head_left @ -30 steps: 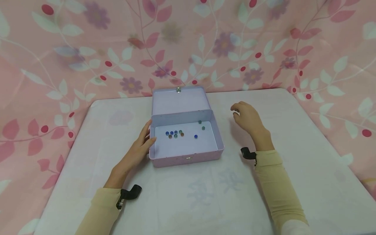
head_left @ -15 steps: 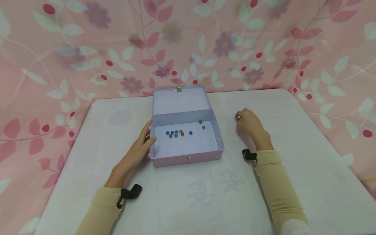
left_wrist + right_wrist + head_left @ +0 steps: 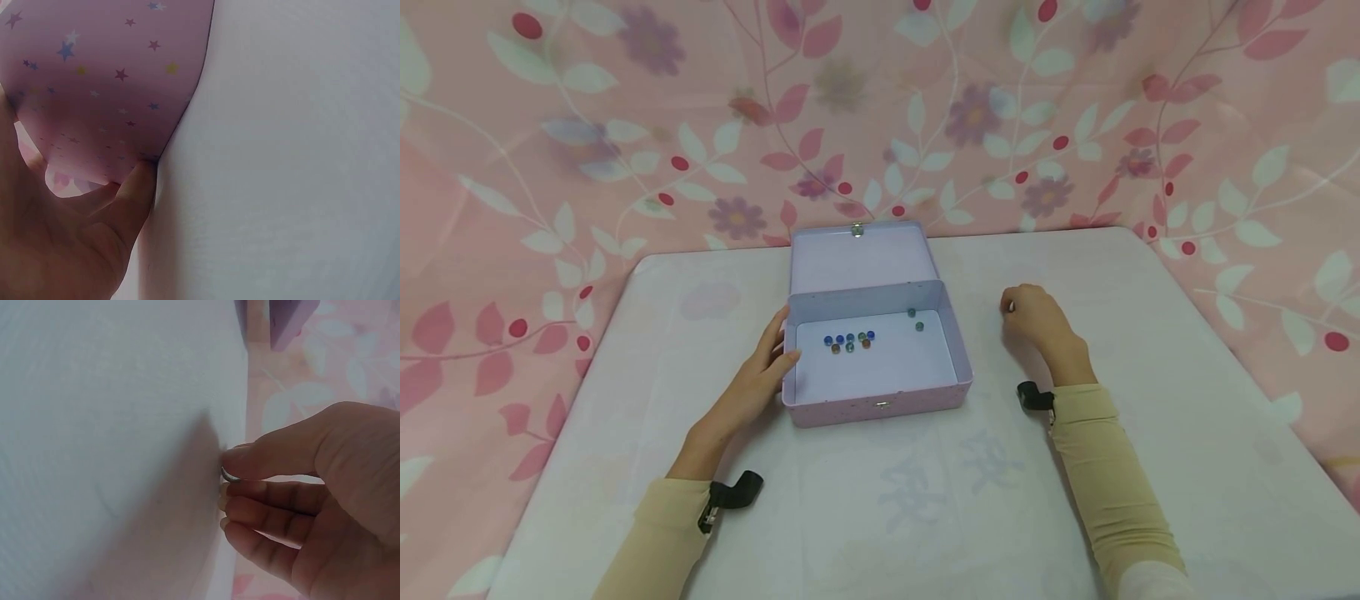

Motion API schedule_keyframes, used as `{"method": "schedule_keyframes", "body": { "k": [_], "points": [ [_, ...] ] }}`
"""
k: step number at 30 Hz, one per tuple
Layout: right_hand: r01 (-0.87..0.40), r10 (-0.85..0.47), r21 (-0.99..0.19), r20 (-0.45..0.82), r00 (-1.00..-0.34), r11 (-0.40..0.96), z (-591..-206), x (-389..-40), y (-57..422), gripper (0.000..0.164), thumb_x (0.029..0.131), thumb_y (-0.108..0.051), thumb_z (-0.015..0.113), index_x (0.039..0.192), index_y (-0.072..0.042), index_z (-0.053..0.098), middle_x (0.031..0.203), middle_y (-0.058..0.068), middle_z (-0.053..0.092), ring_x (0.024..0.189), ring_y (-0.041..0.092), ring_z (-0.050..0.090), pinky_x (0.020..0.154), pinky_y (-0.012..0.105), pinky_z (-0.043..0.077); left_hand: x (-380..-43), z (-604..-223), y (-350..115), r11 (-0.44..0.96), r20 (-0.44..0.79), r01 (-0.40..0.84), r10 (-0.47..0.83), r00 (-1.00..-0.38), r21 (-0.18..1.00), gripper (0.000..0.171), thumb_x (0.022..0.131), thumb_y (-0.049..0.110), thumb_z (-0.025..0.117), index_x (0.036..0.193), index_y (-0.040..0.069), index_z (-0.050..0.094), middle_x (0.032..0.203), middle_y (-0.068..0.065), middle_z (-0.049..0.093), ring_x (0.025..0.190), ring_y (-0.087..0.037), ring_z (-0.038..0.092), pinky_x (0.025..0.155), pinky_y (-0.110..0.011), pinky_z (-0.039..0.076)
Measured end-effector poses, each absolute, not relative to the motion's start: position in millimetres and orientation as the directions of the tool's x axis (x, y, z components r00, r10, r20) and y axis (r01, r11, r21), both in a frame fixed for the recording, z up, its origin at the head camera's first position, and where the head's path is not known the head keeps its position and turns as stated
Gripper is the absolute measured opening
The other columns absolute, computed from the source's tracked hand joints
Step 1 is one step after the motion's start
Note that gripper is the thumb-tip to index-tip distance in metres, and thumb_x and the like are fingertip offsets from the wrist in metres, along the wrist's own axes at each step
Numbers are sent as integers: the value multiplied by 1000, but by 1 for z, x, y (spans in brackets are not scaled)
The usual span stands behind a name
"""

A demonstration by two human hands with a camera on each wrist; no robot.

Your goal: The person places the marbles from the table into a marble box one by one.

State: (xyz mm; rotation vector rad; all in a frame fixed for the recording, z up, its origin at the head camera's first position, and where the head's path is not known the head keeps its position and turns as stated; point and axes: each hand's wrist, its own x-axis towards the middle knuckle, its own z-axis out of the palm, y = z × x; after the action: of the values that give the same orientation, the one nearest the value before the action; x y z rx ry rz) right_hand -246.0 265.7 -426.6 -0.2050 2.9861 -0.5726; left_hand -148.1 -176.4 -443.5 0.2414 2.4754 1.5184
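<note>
A lilac tin box (image 3: pixel 872 410) stands with its lid raised, several blue, green and brown glass marbles (image 3: pixel 850 338) on its floor. Most are clustered left of centre, and two green marbles (image 3: pixel 916 320) lie near the back right corner. My left hand (image 3: pixel 751 383) rests against the box's left side with extended fingers, thumb at the rim. In the left wrist view the thumb (image 3: pixel 139 190) touches the star-printed outer wall. Right of the box, my right hand (image 3: pixel 1037 317) pinches a small shiny marble (image 3: pixel 230 475) between thumb and fingertips, mostly hidden, close over the table.
The box lid (image 3: pixel 863 260) leans back behind the box, near the table's far edge. A white cloth with faint print covers the table (image 3: pixel 820 508). A pink floral curtain (image 3: pixel 880 108) hangs directly behind it.
My right hand has come down a little toward the table and closed its fingertips on the small marble. Inside the box, one blue marble has rolled left to the cluster. My left hand stays put.
</note>
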Motion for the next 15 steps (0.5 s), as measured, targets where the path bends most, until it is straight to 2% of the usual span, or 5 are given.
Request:
{"method": "schedule_keyframes", "body": {
  "k": [7, 15],
  "points": [
    [-146, -180, -367, -61, -982, 919, -426, -246, 263, 28, 88, -1, 47, 105, 1, 70, 105, 22, 66, 97, 35, 58, 87, 51, 49, -148, -444, -177, 448, -109, 19, 258, -960, 894, 67, 104, 45, 44, 151, 60, -1, 168, -9, 10, 153, -41, 19, 107, -67, 38],
    [-282, -261, -378, 108, -959, 882, -399, -235, 239, 25, 86, -2, 51, 103, 1, 70, 91, 16, 61, 84, 30, 55, 77, 44, 47, -148, -444, -176, 452, -108, 19, 255, -961, 892, 67, 103, 46, 43, 151, 59, -1, 168, -9, 10, 153, -41, 19, 106, -67, 37]
  ]
}}
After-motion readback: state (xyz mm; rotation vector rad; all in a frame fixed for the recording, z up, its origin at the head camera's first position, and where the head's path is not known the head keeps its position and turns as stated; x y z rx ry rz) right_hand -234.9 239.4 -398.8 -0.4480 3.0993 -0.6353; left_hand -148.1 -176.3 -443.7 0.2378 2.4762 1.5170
